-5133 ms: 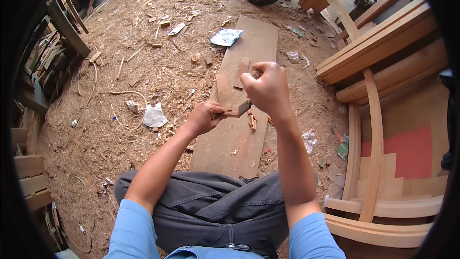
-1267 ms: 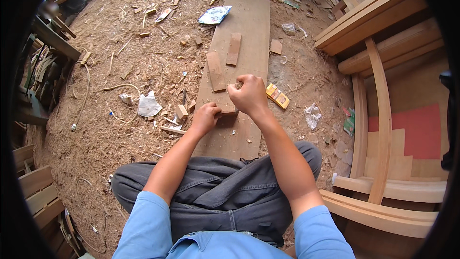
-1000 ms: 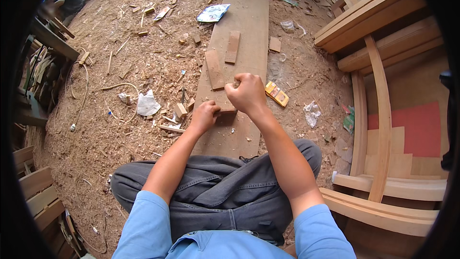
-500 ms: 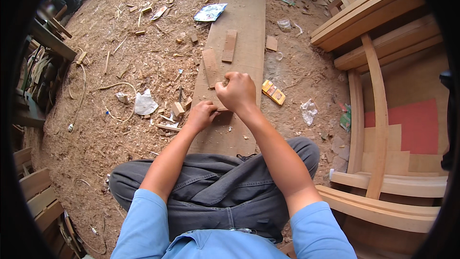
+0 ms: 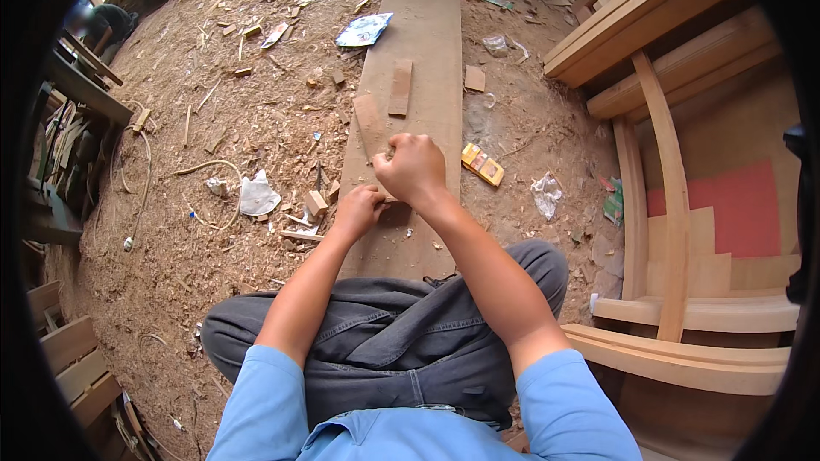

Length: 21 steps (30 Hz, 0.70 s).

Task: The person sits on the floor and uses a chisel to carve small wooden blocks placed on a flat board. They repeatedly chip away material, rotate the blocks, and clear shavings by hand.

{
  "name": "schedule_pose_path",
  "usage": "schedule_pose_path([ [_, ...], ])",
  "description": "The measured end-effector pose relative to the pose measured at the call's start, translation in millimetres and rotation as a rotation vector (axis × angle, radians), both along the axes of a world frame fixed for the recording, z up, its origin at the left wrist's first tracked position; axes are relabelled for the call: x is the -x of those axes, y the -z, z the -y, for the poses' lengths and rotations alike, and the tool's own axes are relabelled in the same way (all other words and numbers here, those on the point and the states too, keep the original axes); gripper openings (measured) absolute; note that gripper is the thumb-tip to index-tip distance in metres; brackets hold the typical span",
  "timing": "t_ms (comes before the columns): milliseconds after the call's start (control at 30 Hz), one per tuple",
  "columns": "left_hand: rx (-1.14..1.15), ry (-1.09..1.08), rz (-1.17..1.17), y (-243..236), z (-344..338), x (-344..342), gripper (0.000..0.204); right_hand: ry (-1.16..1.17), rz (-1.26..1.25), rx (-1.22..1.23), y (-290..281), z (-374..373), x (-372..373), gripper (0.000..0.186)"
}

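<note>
My left hand [image 5: 360, 212] is closed low over a long brown board [image 5: 430, 43] lying on the ground before my crossed legs. Its fingers press on a small wood piece [image 5: 391, 201], of which only a sliver shows. Just above and right of it, my right hand [image 5: 413, 169] is clenched in a fist, thumb side toward the left. What the fist grips is hidden. Beyond the fist, a tapered brown wood piece [image 5: 367, 119] with a dark edge rests on the board. A flat rectangular wood block [image 5: 400, 88] lies farther up.
A blue-white packet [image 5: 364, 30] overlaps the board's far left edge. Right of the board lies a yellow pack [image 5: 482, 164]. Wood offcuts [image 5: 315, 202] and a cord [image 5: 232, 196] litter the shavings at left. Wooden frames [image 5: 670, 196] stand at right; a person [image 5: 111, 27] is far left.
The whole view has shifted slightly. Both hands keep nearly the same place and grip over the board, and the wood pieces have not visibly moved.
</note>
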<state>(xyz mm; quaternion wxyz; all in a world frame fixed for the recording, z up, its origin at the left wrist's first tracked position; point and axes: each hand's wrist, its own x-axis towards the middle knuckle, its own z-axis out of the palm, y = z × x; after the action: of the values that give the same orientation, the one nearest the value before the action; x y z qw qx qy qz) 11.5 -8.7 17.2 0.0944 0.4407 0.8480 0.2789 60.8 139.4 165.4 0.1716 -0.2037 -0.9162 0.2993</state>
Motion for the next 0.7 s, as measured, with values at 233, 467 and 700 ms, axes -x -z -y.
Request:
schedule_pose_path([
  [233, -0.038, -0.009, 0.038, 8, -2, 2, 0.012, -0.013, 0.076, 0.073, -7, -14, 0, 0.041],
  [467, -0.021, 0.011, 0.003, 5, -1, 1, 0.012, -0.042, 0.139, 0.079, -9, -11, -3, 0.041],
  [700, 0.009, 0.009, -0.025, -3, -1, -2, 0.013, 0.048, 0.033, 0.089, -3, -14, -14, 0.036],
])
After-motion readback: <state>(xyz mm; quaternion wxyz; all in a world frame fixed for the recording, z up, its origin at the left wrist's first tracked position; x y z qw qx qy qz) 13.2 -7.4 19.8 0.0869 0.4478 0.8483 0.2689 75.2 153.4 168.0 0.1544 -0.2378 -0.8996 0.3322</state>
